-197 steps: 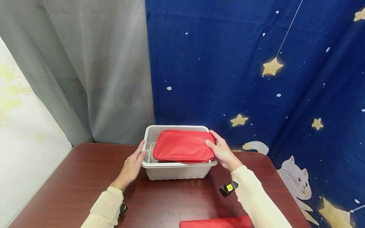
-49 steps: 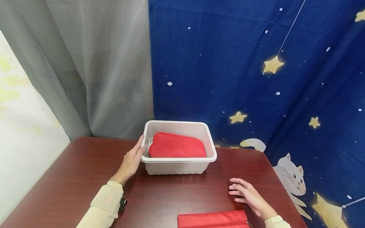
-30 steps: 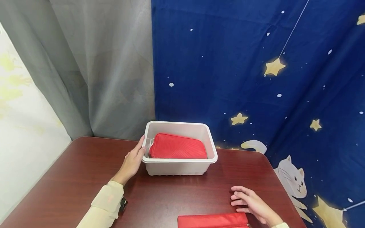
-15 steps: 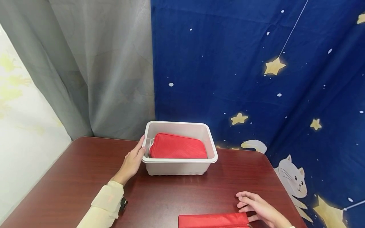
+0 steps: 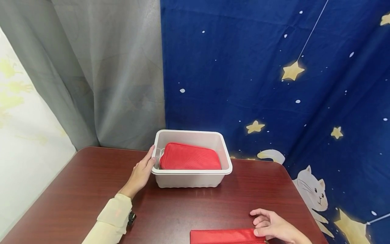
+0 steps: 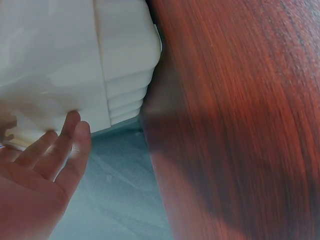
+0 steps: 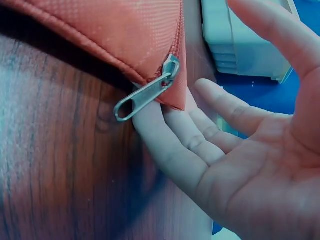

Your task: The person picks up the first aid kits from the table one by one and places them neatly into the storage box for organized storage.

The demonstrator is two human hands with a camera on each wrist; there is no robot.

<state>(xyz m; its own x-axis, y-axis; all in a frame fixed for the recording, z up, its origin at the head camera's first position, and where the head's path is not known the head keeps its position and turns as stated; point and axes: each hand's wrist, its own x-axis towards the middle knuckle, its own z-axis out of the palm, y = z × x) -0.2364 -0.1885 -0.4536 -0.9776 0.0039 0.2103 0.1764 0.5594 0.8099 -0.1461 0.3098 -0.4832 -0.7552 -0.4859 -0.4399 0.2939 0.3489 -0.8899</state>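
Observation:
A grey-white plastic bin [image 5: 192,179] stands on the table, with a red zippered pouch [image 5: 192,157] lying inside. My left hand [image 5: 141,174] rests against the bin's left side. In the left wrist view its fingers [image 6: 61,150] lie nearly straight along the bin's outer wall. At the near edge of the head view lies a second red pouch [image 5: 225,236], partly cut off. My right hand [image 5: 275,226] is at that pouch's right end. In the right wrist view several of its fingers [image 7: 165,145] reach under the pouch corner, beside a metal zipper pull [image 7: 142,100].
A clear see-through object [image 5: 157,157] is in the bin's left end. The dark red-brown wooden table [image 5: 91,189] carries everything. Behind it hang a grey curtain [image 5: 128,84] and a blue curtain [image 5: 225,67] with stars.
Earlier, the right hand held a red pouch over the bin; that pouch now lies inside. The right hand then moved back toward me to the near pouch. The left hand stayed at the bin.

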